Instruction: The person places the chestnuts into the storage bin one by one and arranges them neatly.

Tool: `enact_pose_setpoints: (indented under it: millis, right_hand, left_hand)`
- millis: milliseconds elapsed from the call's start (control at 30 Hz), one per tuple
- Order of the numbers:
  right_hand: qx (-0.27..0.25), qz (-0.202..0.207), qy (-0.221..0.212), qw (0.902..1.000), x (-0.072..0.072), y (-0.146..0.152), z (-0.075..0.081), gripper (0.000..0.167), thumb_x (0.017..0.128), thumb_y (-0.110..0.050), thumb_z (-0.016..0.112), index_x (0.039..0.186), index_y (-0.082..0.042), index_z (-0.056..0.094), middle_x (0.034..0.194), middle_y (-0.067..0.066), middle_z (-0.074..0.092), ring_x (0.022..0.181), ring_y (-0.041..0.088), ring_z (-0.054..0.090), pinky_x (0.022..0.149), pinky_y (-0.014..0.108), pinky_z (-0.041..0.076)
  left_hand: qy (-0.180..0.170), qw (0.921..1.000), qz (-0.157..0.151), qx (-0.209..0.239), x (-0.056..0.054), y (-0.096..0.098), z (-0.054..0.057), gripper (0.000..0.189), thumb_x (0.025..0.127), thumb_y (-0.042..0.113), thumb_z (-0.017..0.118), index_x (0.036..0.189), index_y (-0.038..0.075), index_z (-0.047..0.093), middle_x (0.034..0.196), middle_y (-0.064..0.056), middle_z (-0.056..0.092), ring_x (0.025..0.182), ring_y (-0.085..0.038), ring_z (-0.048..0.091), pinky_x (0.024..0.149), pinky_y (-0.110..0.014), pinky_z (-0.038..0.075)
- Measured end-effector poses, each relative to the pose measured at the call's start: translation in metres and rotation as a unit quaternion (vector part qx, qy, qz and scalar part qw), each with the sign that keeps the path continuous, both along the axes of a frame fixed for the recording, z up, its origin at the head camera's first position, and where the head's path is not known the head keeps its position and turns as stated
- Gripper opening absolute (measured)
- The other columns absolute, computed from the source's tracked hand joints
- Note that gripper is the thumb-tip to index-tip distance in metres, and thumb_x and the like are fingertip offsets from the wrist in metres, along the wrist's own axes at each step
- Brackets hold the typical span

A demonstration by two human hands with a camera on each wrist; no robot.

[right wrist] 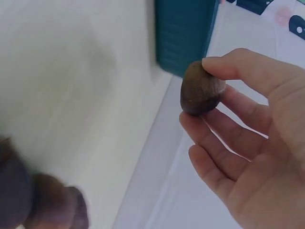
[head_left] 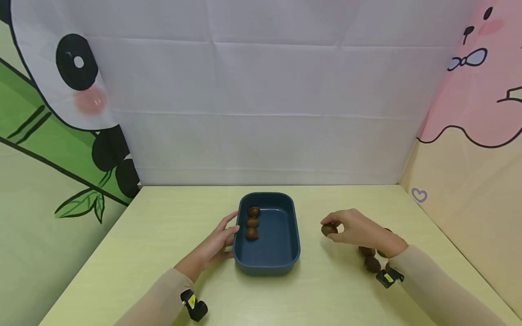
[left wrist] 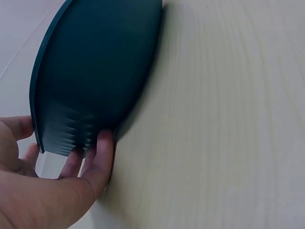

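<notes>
In the head view, the person's left hand (head_left: 213, 246) rests against the near side wall of a deep blue, round-cornered rectangular tray (head_left: 275, 242), fingers spread and only slightly bent. The right hand (head_left: 356, 228) pinches a rounded, dark-brown, chestnut-like nut (head_left: 328, 230) between thumb and fingers, well apart from the tray. Three similar glossy brown nuts (head_left: 252, 223) stand in a row inside the tray, on the left hand's side. More loose brown nuts (head_left: 372, 264) lie beneath and beside the right wrist, partly hidden; the sleeve or wrist camera (head_left: 389, 277) could brush them and send them rolling over the pale yellow, wood-grained table (head_left: 310, 294).

In the left wrist view, fingertips touch the tray's outer wall and one digit meets its rim. The contact looks light, so an uneven push could slide the tray and set the row rolling.

In the right wrist view, the pinch falls on the nut's smooth, curved surface, with the two lowest fingers lending little support. Too hard a squeeze might make it slip out; the loose nuts below are blurred.
</notes>
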State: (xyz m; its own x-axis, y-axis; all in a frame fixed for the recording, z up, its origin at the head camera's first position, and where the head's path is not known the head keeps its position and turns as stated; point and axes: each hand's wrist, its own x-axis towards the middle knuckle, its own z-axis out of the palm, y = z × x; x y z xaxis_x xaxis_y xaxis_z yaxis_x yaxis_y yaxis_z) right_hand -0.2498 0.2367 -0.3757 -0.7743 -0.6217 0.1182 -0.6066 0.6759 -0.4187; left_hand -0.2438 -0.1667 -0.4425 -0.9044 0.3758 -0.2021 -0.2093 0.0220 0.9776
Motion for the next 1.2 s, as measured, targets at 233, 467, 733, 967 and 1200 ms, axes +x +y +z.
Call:
enact_pose_setpoints:
  millis: [233, 467, 733, 967, 1200]
  right_hand:
    - [-0.032, 0.026, 0.021, 0.9989, -0.002, -0.038, 0.010, 0.030, 0.089, -0.013, 0.073, 0.120, -0.010, 0.071, 0.102, -0.010, 0.068, 0.093, 0.008, 0.066, 0.081, 0.032, 0.052]
    - [-0.041, 0.075, 0.022, 0.9961, -0.002, -0.082, 0.007, 0.033, 0.091, -0.018, 0.075, 0.123, -0.010, 0.070, 0.108, -0.005, 0.070, 0.091, 0.013, 0.067, 0.070, 0.026, 0.051]
    - [-0.037, 0.126, 0.016, 0.9912, -0.010, -0.132, -0.017, 0.032, 0.092, -0.019, 0.074, 0.122, -0.008, 0.070, 0.112, -0.001, 0.070, 0.086, 0.010, 0.063, 0.074, 0.023, 0.049]
    - [-0.026, 0.140, -0.001, 0.9899, -0.016, -0.163, -0.039, 0.032, 0.090, -0.018, 0.076, 0.120, -0.008, 0.070, 0.112, -0.002, 0.070, 0.086, 0.009, 0.062, 0.072, 0.017, 0.047]
    - [-0.009, 0.139, 0.000, 0.9903, -0.020, -0.178, -0.048, 0.032, 0.089, -0.018, 0.079, 0.119, -0.010, 0.071, 0.111, -0.006, 0.071, 0.089, -0.001, 0.062, 0.075, 0.014, 0.047]
  left_hand:
    - [-0.006, 1.0000, 0.000, 0.000, -0.001, 0.000, -0.001, 0.063, 0.108, 0.034, 0.044, 0.161, 0.030, 0.010, 0.146, -0.024, 0.049, 0.126, -0.034, 0.057, 0.095, -0.054, 0.048]
    - [-0.006, 1.0000, 0.000, 0.006, 0.000, 0.002, -0.002, 0.061, 0.109, 0.032, 0.043, 0.160, 0.031, 0.011, 0.145, -0.025, 0.049, 0.126, -0.036, 0.056, 0.095, -0.053, 0.048]
    - [-0.005, 1.0000, 0.006, 0.005, 0.001, 0.002, -0.001, 0.062, 0.108, 0.034, 0.046, 0.160, 0.032, 0.012, 0.144, -0.023, 0.051, 0.126, -0.035, 0.056, 0.097, -0.054, 0.046]
    - [-0.002, 1.0000, 0.004, 0.003, -0.001, 0.002, -0.002, 0.061, 0.108, 0.035, 0.045, 0.160, 0.031, 0.013, 0.147, -0.024, 0.047, 0.128, -0.035, 0.054, 0.099, -0.058, 0.044]
    - [-0.002, 1.0000, 0.002, 0.004, -0.001, 0.001, -0.003, 0.063, 0.107, 0.037, 0.048, 0.160, 0.032, 0.013, 0.141, -0.020, 0.053, 0.127, -0.034, 0.056, 0.098, -0.057, 0.045]
